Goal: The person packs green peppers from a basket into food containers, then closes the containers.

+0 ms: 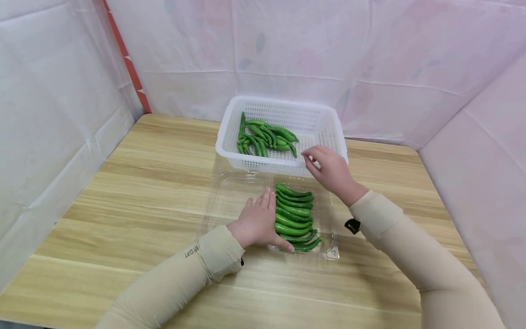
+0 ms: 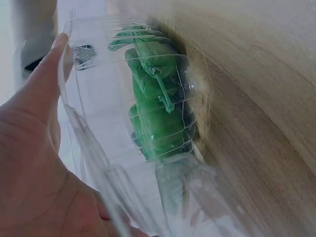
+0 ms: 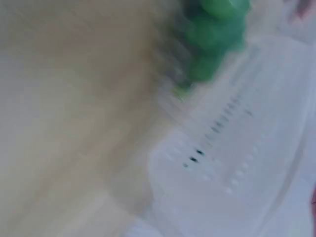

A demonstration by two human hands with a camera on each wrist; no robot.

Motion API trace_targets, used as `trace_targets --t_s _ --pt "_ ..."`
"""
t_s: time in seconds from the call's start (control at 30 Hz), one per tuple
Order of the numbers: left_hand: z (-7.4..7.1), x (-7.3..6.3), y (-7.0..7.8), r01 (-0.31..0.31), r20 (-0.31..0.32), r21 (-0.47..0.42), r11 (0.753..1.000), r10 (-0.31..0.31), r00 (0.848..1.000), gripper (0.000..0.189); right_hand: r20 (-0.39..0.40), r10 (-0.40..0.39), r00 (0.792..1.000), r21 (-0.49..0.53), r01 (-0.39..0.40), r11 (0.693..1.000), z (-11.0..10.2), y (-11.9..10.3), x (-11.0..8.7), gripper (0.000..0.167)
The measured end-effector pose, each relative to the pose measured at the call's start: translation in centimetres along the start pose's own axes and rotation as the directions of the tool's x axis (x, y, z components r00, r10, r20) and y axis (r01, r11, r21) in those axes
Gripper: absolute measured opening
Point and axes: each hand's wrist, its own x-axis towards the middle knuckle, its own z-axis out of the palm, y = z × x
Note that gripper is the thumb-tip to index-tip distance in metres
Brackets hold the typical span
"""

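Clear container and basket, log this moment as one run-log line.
Left hand: touching clear container; right hand: at near edge of basket, holding nothing visible; container: row of green peppers; basket: loose green peppers

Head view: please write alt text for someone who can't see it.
Green peppers lie in a row in a clear container touched by a person's left hand; the right hand hovers by a white basket of more peppers.

Clear box (image 1: 326, 218), basket (image 1: 263, 164) on table (image 1: 144, 205)
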Motion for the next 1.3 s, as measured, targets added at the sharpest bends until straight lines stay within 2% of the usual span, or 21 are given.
trace_targets --t_s 0.07,0.1,0.13,0.23,0.37,0.43,0.47,0.57,0.67,0.87,0.97,1.07,1.2,1.3 --pt "0.0 0.0 -0.1 0.007 0.004 -0.002 1.0 -0.007 1.0 0.138 0.091 0.127 0.988 0.006 -0.128 0.992 0.0 0.4 1.4 0.017" --pt "0.0 -0.1 -0.1 0.01 0.004 -0.002 1.0 -0.01 1.0 0.138 0.146 0.188 0.971 0.008 -0.192 0.981 0.1 0.6 2.1 0.019" --pt "0.0 -0.1 -0.2 0.011 0.003 -0.003 1.0 -0.011 1.0 0.138 0.203 0.242 0.949 0.008 -0.249 0.968 0.3 0.9 2.8 0.02" --pt "0.1 -0.1 -0.3 0.01 -0.003 0.002 1.0 -0.01 1.0 0.138 0.363 0.356 0.861 -0.002 -0.381 0.925 1.1 1.6 4.3 0.025" --pt "0.2 -0.1 -0.2 0.007 -0.005 0.014 1.0 -0.007 1.0 0.138 0.507 0.409 0.759 -0.045 -0.451 0.891 2.3 2.3 5.4 0.029" --pt "0.2 -0.1 -0.3 0.008 -0.005 0.018 1.0 -0.008 1.0 0.138 0.56 0.411 0.719 -0.065 -0.456 0.887 2.9 2.6 5.8 0.03" --pt "0.2 -0.1 -0.3 0.009 -0.006 0.018 1.0 -0.009 1.0 0.138 0.579 0.405 0.707 -0.073 -0.45 0.89 3.1 2.7 6.0 0.031" --pt "0.3 -0.1 -0.4 0.009 -0.01 0.024 1.0 -0.009 1.0 0.138 0.628 0.381 0.678 -0.104 -0.412 0.905 3.9 3.2 6.6 0.031" --pt "0.3 0.0 -0.4 0.01 -0.011 0.03 0.999 -0.009 1.0 0.138 0.67 0.343 0.659 -0.126 -0.354 0.927 4.6 3.7 7.2 0.031" --pt "0.3 0.1 -0.2 0.016 0.001 0.027 1.0 -0.016 1.0 0.138 0.765 0.274 0.584 -0.129 -0.277 0.952 5.6 4.4 7.6 0.036" --pt "0.3 0.1 -0.1 0.017 -0.001 0.029 0.999 -0.017 1.0 0.138 0.784 0.255 0.566 -0.127 -0.256 0.958 6.1 4.7 7.6 0.038" --pt "0.2 0.1 -0.1 0.015 0.001 0.032 0.999 -0.015 1.0 0.138 0.789 0.233 0.568 -0.127 -0.22 0.967 6.6 5.0 7.6 0.038" --pt "0.1 0.1 -0.1 0.009 -0.004 0.038 0.999 -0.009 1.0 0.138 0.772 0.208 0.601 -0.121 -0.183 0.976 7.0 5.4 7.6 0.036" --pt "0.1 0.1 -0.2 0.005 -0.003 0.041 0.999 -0.005 1.0 0.138 0.745 0.224 0.628 -0.115 -0.21 0.971 6.9 5.4 7.6 0.036"
